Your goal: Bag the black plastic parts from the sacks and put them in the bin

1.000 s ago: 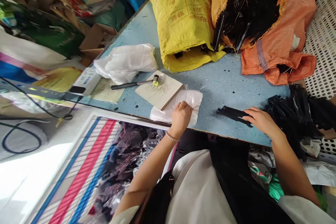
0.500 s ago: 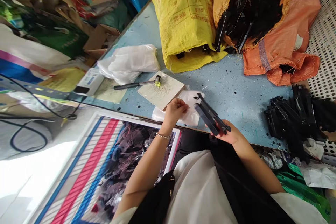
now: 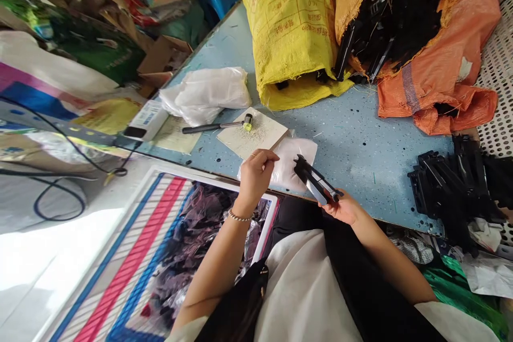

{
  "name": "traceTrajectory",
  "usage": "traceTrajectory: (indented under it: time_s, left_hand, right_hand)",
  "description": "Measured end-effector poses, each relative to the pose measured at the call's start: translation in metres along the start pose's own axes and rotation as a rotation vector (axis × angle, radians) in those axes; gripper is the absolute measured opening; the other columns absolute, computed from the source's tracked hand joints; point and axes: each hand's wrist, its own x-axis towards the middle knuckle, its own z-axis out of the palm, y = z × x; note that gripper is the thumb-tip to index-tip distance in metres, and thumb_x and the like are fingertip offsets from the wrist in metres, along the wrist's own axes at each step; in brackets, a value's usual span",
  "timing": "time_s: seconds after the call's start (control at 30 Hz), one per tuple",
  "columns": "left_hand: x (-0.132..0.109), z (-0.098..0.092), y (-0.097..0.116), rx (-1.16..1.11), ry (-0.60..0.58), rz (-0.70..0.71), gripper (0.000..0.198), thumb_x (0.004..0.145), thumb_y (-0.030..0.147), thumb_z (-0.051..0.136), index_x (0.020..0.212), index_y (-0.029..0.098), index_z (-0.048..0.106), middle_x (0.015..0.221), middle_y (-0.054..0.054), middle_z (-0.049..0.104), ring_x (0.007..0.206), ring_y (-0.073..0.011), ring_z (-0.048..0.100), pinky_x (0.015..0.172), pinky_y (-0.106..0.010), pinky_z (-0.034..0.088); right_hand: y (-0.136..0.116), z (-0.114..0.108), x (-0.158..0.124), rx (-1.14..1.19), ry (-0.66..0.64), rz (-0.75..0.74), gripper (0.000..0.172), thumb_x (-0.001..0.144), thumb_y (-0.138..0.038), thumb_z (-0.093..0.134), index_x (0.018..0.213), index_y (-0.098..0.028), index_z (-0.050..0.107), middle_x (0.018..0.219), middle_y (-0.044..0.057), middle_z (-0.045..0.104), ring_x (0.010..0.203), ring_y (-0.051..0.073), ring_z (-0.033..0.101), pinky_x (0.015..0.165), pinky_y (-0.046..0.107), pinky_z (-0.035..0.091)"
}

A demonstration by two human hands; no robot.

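My right hand [image 3: 340, 207] grips a pair of long black plastic parts [image 3: 315, 179] by their near end, and they slant up and left over the table edge. My left hand [image 3: 256, 171] has its thumb and fingertips pinched together, and I cannot make out whether anything thin is between them. Beside its fingertips lies a flat stack of clear plastic bags [image 3: 295, 163] on the table. Just beyond, a small mallet [image 3: 216, 126] with a yellow-green tip rests across a pale square board [image 3: 262, 136].
On the blue speckled table [image 3: 348, 144] stand a yellow woven sack [image 3: 294, 37] and orange sacks [image 3: 412, 88] of black parts. More black parts [image 3: 441, 181] lie right. A wrapped white bundle [image 3: 212, 91] lies left. Below stands a striped crate [image 3: 136, 262] of bagged dark items.
My left hand has drawn left, away from the plastic bags. The black parts in my right hand have turned and shifted slightly. The whole view has shifted a little.
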Motion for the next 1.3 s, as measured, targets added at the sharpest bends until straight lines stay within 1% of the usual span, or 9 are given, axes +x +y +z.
traceTrajectory:
  time_s: [0.23, 0.37, 0.47, 0.6, 0.73, 0.9, 1.0, 1.17, 1.3]
  left_hand:
    - [0.008, 0.010, -0.014, 0.059, -0.133, 0.058, 0.031, 0.082, 0.017, 0.056, 0.108, 0.017, 0.073, 0.108, -0.008, 0.071, 0.073, -0.0126, 0.062, 0.070, -0.026, 0.055]
    - [-0.006, 0.019, 0.003, 0.038, -0.127, 0.196, 0.039, 0.090, 0.013, 0.049, 0.123, 0.018, 0.067, 0.125, -0.011, 0.066, 0.091, -0.0152, 0.067, 0.082, -0.030, 0.057]
    - [-0.035, 0.022, 0.026, -0.005, -0.208, 0.383, 0.038, 0.095, 0.012, 0.045, 0.128, 0.020, 0.064, 0.124, -0.011, 0.067, 0.114, -0.0182, 0.064, 0.097, -0.034, 0.055]
    - [-0.059, 0.023, 0.029, 0.058, -0.199, 0.446, 0.036, 0.096, 0.008, 0.041, 0.118, 0.021, 0.067, 0.128, -0.013, 0.064, 0.112, -0.0192, 0.065, 0.095, -0.037, 0.056]
    - [-0.057, 0.033, 0.011, 0.326, -0.114, 0.434, 0.050, 0.094, 0.002, 0.035, 0.136, 0.018, 0.057, 0.141, -0.019, 0.057, 0.123, -0.0265, 0.060, 0.099, -0.046, 0.053]
    - [-0.069, 0.055, 0.015, 0.208, -0.175, 0.650, 0.067, 0.095, 0.002, 0.035, 0.158, 0.021, 0.025, 0.146, -0.019, 0.052, 0.130, -0.0245, 0.056, 0.105, -0.042, 0.052]
    - [-0.069, 0.053, 0.016, 0.124, -0.171, 0.635, 0.067, 0.097, 0.003, 0.034, 0.159, 0.025, 0.024, 0.146, -0.017, 0.051, 0.133, -0.0231, 0.054, 0.107, -0.040, 0.051]
    - [-0.050, 0.047, 0.008, 0.121, -0.039, 0.494, 0.063, 0.099, 0.007, 0.038, 0.157, 0.030, 0.028, 0.147, -0.015, 0.049, 0.137, -0.0241, 0.050, 0.111, -0.044, 0.048]
    - [-0.057, 0.057, 0.019, 0.081, -0.015, 0.618, 0.068, 0.097, 0.004, 0.041, 0.159, 0.028, 0.024, 0.143, -0.015, 0.052, 0.134, -0.0225, 0.052, 0.108, -0.040, 0.050]
  right_hand:
    - [-0.005, 0.010, -0.007, 0.170, -0.210, 0.177, 0.019, 0.096, -0.021, 0.059, 0.110, -0.013, 0.067, 0.080, 0.005, 0.069, 0.059, 0.009, 0.059, 0.042, 0.014, 0.045]
    - [0.000, 0.019, 0.016, 0.291, -0.295, 0.292, 0.024, 0.098, -0.022, 0.056, 0.116, -0.009, 0.063, 0.075, 0.003, 0.066, 0.053, 0.005, 0.052, 0.043, 0.011, 0.046]
    - [0.001, 0.024, 0.024, 0.321, -0.282, 0.212, 0.020, 0.101, -0.024, 0.051, 0.105, -0.010, 0.064, 0.073, 0.002, 0.063, 0.053, 0.005, 0.050, 0.044, 0.009, 0.046]
    - [-0.003, 0.025, 0.009, 0.328, -0.268, 0.033, 0.018, 0.100, -0.026, 0.054, 0.103, -0.011, 0.064, 0.071, -0.001, 0.060, 0.050, 0.004, 0.046, 0.042, 0.007, 0.045]
    - [-0.001, 0.028, -0.009, 0.368, -0.262, -0.040, 0.020, 0.097, -0.021, 0.054, 0.112, -0.013, 0.065, 0.069, -0.004, 0.055, 0.047, 0.002, 0.043, 0.039, 0.005, 0.040]
    - [0.004, 0.033, -0.008, 0.131, -0.080, -0.184, 0.013, 0.081, -0.024, 0.076, 0.088, -0.016, 0.068, 0.065, -0.003, 0.058, 0.049, 0.005, 0.047, 0.039, 0.012, 0.040]
    - [-0.004, 0.030, -0.013, 0.002, -0.046, -0.297, 0.020, 0.073, -0.025, 0.082, 0.086, -0.017, 0.068, 0.063, -0.004, 0.058, 0.048, 0.006, 0.048, 0.038, 0.014, 0.039]
    - [-0.010, 0.030, -0.029, 0.114, -0.237, -0.239, 0.029, 0.080, -0.030, 0.073, 0.105, -0.017, 0.070, 0.064, -0.007, 0.049, 0.043, 0.002, 0.031, 0.032, 0.010, 0.029]
    - [0.002, 0.037, -0.022, 0.025, -0.204, -0.262, 0.027, 0.079, -0.039, 0.075, 0.095, -0.019, 0.069, 0.064, -0.005, 0.052, 0.045, 0.003, 0.035, 0.035, 0.011, 0.034]
